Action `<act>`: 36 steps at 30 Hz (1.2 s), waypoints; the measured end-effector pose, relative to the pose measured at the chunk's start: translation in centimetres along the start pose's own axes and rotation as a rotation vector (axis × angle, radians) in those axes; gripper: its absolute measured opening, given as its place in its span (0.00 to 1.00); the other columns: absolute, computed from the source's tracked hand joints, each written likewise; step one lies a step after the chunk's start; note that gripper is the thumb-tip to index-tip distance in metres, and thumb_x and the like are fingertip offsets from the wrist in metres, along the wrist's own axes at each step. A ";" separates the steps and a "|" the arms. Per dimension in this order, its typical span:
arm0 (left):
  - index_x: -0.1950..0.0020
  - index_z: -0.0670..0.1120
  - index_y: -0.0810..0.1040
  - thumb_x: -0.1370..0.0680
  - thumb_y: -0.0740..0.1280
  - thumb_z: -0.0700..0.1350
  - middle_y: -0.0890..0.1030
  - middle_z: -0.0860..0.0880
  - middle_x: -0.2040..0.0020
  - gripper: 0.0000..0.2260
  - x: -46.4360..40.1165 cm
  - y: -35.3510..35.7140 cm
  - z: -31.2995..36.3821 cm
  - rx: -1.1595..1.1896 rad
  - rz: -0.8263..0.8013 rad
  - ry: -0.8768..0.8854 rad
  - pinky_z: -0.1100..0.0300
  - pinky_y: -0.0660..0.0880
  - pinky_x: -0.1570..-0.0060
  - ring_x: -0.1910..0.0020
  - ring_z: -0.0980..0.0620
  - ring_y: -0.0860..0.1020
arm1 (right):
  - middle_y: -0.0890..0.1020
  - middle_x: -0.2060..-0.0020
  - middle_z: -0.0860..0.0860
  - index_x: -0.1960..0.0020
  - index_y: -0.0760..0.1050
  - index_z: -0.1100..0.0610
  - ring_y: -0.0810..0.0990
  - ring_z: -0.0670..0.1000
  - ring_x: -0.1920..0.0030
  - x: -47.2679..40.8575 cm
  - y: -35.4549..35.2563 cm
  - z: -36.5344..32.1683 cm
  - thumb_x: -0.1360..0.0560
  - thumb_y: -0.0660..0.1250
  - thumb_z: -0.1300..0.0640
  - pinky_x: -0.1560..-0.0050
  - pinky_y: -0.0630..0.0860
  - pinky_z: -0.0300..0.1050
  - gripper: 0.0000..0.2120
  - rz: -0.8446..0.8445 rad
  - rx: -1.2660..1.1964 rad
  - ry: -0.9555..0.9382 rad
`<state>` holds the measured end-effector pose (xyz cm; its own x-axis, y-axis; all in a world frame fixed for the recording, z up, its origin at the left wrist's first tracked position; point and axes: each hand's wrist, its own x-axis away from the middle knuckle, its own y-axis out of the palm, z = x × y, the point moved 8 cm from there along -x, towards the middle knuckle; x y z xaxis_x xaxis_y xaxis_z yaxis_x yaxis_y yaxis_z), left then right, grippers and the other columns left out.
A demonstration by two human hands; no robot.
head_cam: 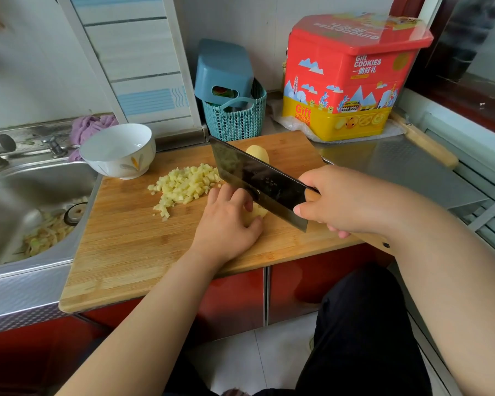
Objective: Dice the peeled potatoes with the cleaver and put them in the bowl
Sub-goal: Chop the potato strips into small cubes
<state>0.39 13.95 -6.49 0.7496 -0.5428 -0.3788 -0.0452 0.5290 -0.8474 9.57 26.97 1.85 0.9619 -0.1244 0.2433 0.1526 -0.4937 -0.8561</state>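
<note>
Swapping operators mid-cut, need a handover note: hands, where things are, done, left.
Right hand: grips the cleaver by its handle, blade over the potato being cut.
Left hand: holds that potato down on the cutting board.
Done: a pile of potato dice lies on the board, left of the blade.
Left: finish this potato, then the whole peeled potato behind the blade; move all dice into the white bowl, no dice visible in it yet.
</note>
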 end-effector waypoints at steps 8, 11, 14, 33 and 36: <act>0.56 0.51 0.69 0.28 0.68 0.52 0.71 0.52 0.52 0.10 -0.2 0.5 -0.3 0.001 -0.051 0.011 0.60 0.64 0.48 0.50 0.52 0.64 | 0.74 0.65 0.50 0.50 0.73 0.53 0.78 0.51 0.69 -0.5 0.9 -0.2 0.20 0.62 0.54 0.73 0.77 0.41 0.04 -0.026 0.126 0.025; 0.57 0.51 0.69 0.28 0.69 0.51 0.71 0.52 0.53 0.10 -0.3 0.4 -0.2 -0.010 -0.045 0.031 0.61 0.63 0.49 0.51 0.52 0.64 | 0.74 0.62 0.52 0.60 0.64 0.52 0.79 0.51 0.70 -1.3 2.0 0.0 0.20 0.60 0.54 0.74 0.74 0.40 0.11 -0.060 0.202 0.063; 0.57 0.50 0.69 0.29 0.70 0.51 0.71 0.51 0.54 0.10 -0.1 0.3 0.0 -0.020 -0.025 0.046 0.60 0.64 0.49 0.52 0.50 0.65 | 0.75 0.59 0.53 0.60 0.63 0.53 0.81 0.53 0.70 -1.8 2.4 0.3 0.20 0.60 0.55 0.73 0.75 0.41 0.11 -0.081 0.235 0.091; 0.56 0.49 0.71 0.28 0.68 0.49 0.71 0.52 0.51 0.07 0.6 -0.7 -0.4 0.066 0.034 -0.009 0.60 0.66 0.47 0.49 0.51 0.68 | 0.77 0.64 0.53 0.54 0.69 0.54 0.74 0.48 0.72 0.0 1.2 -0.4 0.19 0.60 0.56 0.74 0.74 0.39 0.05 -0.035 -0.009 0.001; 0.56 0.48 0.73 0.28 0.69 0.48 0.72 0.51 0.52 0.07 0.6 -0.6 -0.3 0.052 0.029 0.003 0.60 0.67 0.48 0.50 0.51 0.69 | 0.78 0.65 0.53 0.54 0.68 0.54 0.75 0.48 0.73 -0.2 1.6 -0.6 0.19 0.59 0.56 0.74 0.74 0.39 0.05 -0.053 0.014 0.009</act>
<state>0.63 13.07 -6.29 0.7462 -0.5288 -0.4044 -0.0323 0.5781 -0.8153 9.49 25.70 0.75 0.9504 -0.1064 0.2924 0.2062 -0.4881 -0.8481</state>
